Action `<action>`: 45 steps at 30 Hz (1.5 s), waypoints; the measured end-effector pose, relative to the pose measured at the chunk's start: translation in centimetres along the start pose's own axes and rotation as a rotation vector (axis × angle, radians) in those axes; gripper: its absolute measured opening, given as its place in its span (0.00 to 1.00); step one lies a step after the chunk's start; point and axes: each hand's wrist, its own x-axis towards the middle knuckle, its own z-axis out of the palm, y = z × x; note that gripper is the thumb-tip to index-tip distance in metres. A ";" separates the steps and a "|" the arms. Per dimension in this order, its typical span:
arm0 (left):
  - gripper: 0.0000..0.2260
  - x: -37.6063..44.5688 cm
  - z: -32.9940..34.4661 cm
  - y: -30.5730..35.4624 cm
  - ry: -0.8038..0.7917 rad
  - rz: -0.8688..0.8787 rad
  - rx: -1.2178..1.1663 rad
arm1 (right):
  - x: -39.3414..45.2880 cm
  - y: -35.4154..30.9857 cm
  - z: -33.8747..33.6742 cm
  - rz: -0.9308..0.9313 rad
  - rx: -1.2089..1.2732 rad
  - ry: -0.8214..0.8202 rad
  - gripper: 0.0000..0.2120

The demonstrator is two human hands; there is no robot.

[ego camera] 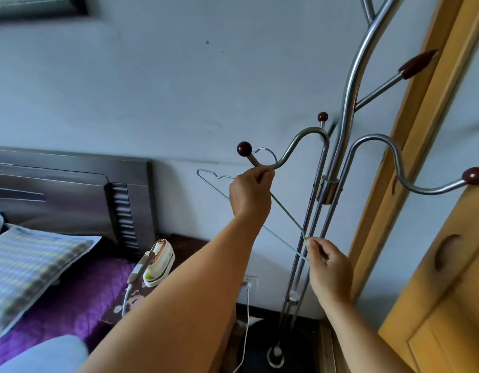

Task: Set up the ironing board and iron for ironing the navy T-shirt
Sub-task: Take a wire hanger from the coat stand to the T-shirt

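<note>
A bare wire hanger [282, 218] hangs by its hook over a curved arm of the metal coat stand [340, 146]. My left hand [250, 193] grips the hanger's neck just under that arm. My right hand [328, 262] pinches the hanger's lower right corner beside the stand's poles. A white and brown iron [159, 261] stands upright on the dark bedside table [190, 244], its cord running down towards a wall socket [249, 281]. No ironing board and no navy T-shirt are in view.
A bed with a purple sheet [79, 297], a checked pillow [31, 267] and a dark headboard [71, 189] lies at the left. A yellow wooden door [443, 238] stands at the right. The stand's base [275, 356] rests on the floor.
</note>
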 end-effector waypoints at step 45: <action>0.18 -66.9 -71.3 -0.8 1.945 -0.600 0.798 | -81.4 -33.9 5.4 -0.539 0.676 -1.856 0.08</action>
